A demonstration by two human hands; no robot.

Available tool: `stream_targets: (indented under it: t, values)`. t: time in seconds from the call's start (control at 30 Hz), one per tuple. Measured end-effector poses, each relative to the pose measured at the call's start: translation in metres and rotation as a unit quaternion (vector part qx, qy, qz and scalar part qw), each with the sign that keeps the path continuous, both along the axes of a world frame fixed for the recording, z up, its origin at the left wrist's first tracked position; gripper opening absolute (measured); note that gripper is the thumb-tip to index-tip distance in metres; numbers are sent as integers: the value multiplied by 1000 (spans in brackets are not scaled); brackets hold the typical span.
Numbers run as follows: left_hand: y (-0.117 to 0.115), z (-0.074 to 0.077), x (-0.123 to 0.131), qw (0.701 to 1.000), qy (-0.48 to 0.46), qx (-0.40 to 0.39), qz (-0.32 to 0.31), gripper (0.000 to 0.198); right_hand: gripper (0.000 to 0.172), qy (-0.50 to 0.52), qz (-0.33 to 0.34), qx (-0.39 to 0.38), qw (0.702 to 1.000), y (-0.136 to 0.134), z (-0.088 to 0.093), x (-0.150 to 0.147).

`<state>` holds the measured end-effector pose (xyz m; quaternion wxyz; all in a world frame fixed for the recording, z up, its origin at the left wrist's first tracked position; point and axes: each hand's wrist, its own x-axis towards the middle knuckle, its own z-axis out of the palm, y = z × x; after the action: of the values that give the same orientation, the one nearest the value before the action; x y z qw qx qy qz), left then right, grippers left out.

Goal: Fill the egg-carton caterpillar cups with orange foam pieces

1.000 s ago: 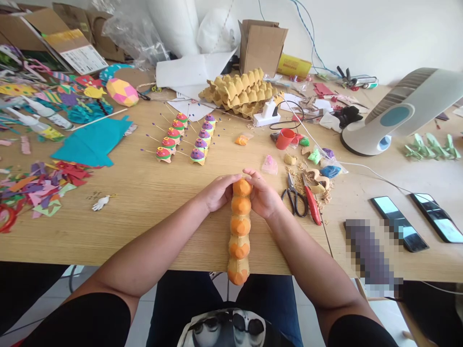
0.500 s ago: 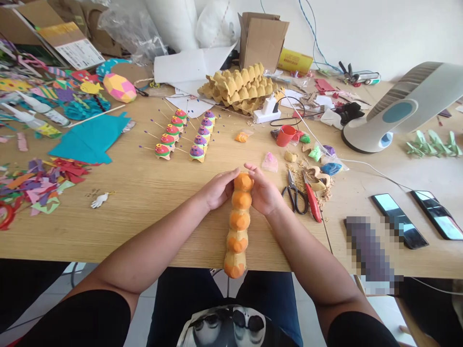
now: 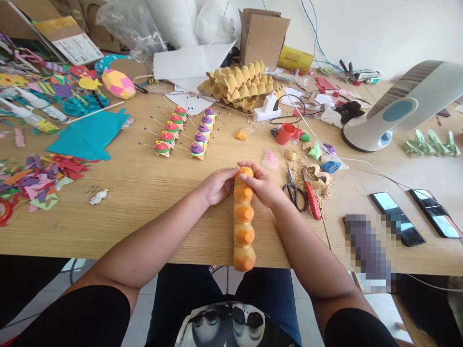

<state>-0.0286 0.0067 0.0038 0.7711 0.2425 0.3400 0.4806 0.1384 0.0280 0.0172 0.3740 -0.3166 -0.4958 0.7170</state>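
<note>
A strip of egg carton cups with orange clay on its bumps points toward me, its near end at the table's front edge. My left hand is closed on the left side of the strip's far end. On the other side, my right hand grips the same end, its thumb lying across the top cup. The undersides of the fingers are hidden. Beyond the hands stand two decorated egg carton strips, a red and green one and a purple one, both with pins sticking out.
Scissors and a red-handled cutter lie right of my hands. Farther off are a red cup, stacked egg cartons, and a white lamp-like device. Paper scraps cover the left; phones lie at right.
The strip's near end has swung slightly right. My right thumb has moved from the strip's side onto its top, and the right fingers have curled round the far end.
</note>
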Motion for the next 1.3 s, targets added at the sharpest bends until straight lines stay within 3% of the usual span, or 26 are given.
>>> stream_targets:
  t: [0.13, 0.3, 0.4, 0.5, 0.57, 0.73, 0.9, 1.13, 1.3]
  values:
    - [0, 4, -1, 1000, -4, -15, -8, 22, 56, -91, 36, 86, 991, 7, 3, 12]
    - [1, 5, -3, 1000, -18, -4, -19, 24, 46, -208, -37, 266, 940, 12, 3, 16]
    - [1, 3, -4, 999, -20, 8, -24, 26, 45, -228, -62, 304, 923, 15, 1, 17]
    - [1, 1, -4, 999, 1, 34, -32, 24, 51, -221, -73, 294, 927, 18, -1, 20]
    - [0, 0, -3, 998, 10, 51, -27, 26, 56, -190, -49, 257, 946, 19, -1, 21]
    - [-2, 0, -4, 997, 24, 72, -25, 30, 51, -42, -20, 77, 996, 15, 2, 23]
    - [-2, 2, -5, 997, 18, 71, -37, 29, 40, 64, -41, -46, 996, 12, 0, 17]
    - [0, 3, -4, 999, -25, 43, -12, 21, 35, 131, -46, -55, 989, 7, -3, 8]
    - [0, 6, -3, 999, 16, 36, 0, 22, 58, 28, 4, 48, 998, 11, -1, 14]
